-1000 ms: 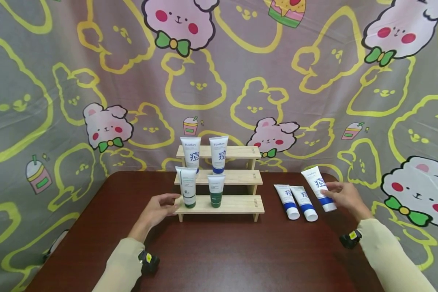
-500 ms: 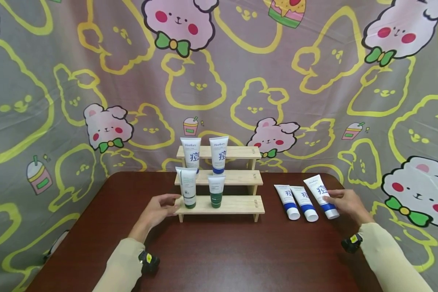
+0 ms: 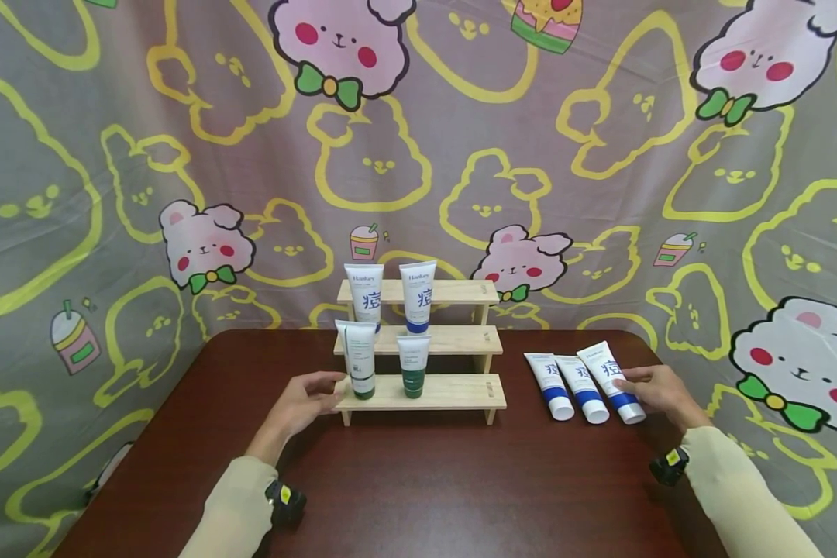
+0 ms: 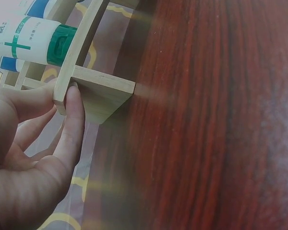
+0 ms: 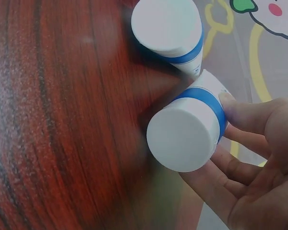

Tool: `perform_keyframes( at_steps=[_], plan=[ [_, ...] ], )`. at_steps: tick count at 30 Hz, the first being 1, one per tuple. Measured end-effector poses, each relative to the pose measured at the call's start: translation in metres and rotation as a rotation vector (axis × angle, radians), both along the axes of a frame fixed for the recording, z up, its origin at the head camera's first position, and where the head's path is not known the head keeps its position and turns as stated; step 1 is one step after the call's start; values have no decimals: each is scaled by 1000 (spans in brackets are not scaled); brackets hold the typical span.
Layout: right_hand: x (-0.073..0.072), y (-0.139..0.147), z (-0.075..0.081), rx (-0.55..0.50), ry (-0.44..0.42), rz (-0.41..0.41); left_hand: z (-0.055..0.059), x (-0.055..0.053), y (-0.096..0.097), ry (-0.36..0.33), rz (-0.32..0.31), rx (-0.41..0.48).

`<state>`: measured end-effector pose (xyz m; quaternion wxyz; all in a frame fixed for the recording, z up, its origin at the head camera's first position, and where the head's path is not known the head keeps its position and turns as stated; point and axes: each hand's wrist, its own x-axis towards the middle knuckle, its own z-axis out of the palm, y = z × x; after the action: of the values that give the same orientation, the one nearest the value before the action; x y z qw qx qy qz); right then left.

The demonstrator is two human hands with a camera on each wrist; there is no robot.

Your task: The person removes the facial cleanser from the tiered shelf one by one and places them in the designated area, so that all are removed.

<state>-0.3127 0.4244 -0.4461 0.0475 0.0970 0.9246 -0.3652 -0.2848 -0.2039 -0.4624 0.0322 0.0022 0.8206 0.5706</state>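
My left hand [image 3: 305, 403] pinches the left end of the bottom step of a three-tier wooden display rack [image 3: 446, 391]. In the left wrist view its thumb and fingers [image 4: 73, 124] lie on either side of the board [image 4: 79, 48]. My right hand [image 3: 661, 394] holds a white squeeze tube with a blue band [image 3: 610, 380] by its side near the cap. That tube lies tilted at the table's right. Two similar tubes, one [image 3: 580, 387] beside it and another [image 3: 549, 385] further left, lie on the table. The right wrist view shows the held tube's white cap [image 5: 182, 136] up close.
Two blue-and-white tubes [image 3: 365, 294] [image 3: 418, 294] stand upright on the rack's middle step. A taller white-green tube [image 3: 359, 360] and a smaller one [image 3: 413, 364] stand on the bottom step. A patterned curtain [image 3: 418, 155] hangs behind the dark wooden table [image 3: 418, 480].
My right hand has lowered the held tube toward the table and moved it closer to the two lying tubes. The left hand and the rack look unchanged.
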Motion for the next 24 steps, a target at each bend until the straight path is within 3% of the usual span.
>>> perform_keyframes(
  at_steps=[24],
  plan=[
    [3,-2,-1,-42,-32,-14,1,2,1,-14,12,-39]
  ],
)
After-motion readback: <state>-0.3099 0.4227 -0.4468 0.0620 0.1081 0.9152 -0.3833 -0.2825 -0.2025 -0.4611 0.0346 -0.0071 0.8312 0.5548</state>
